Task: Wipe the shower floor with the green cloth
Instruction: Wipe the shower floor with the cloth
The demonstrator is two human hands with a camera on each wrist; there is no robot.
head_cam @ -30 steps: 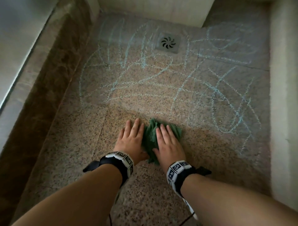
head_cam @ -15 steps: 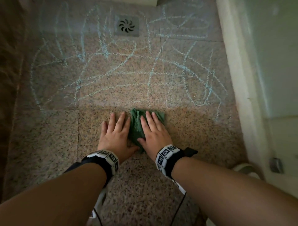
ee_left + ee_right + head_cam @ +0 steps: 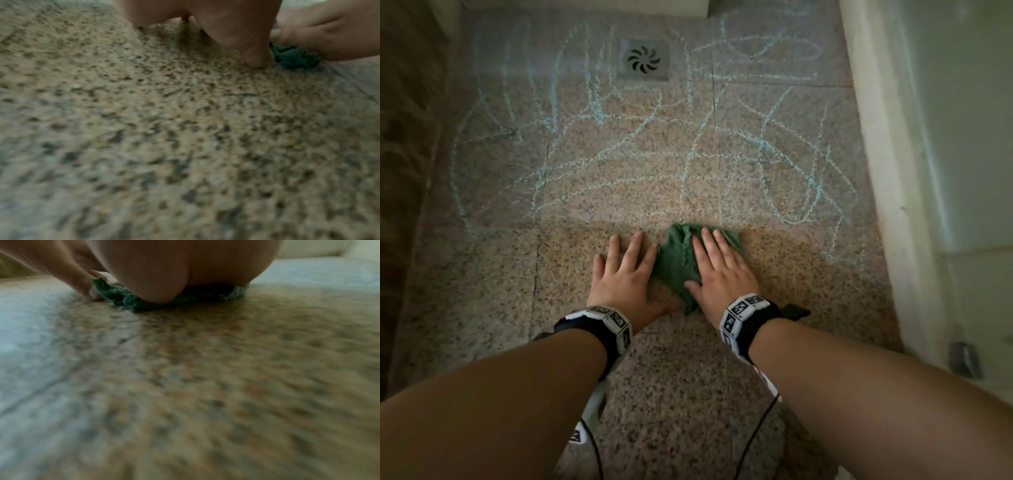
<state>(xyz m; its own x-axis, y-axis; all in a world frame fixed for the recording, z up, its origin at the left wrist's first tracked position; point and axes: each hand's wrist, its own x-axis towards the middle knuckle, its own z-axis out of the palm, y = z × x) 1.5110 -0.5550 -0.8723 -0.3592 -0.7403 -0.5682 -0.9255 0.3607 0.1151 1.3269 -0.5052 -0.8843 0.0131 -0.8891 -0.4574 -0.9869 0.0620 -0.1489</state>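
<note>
Head view: right hand (image 3: 724,270) lies flat, fingers straight, pressing a crumpled green cloth (image 3: 676,263) onto the speckled shower floor (image 3: 482,274). Left hand (image 3: 625,274) flat on bare floor just beside the cloth, grip empty. Blue chalk scribbles (image 3: 654,164) & a drain (image 3: 643,60) lie beyond.

Left wrist: thumb (image 3: 255,53) on floor, cloth (image 3: 296,58) next to it.

Right wrist: palm atop cloth (image 3: 123,296); blurry.

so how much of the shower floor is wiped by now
Done: the near strip of the shower floor shows no chalk. In hand: the right hand presses the green cloth flat at the chalk's edge; the left hand rests beside it. Left: blue chalk scribbles up to the drain.
</note>
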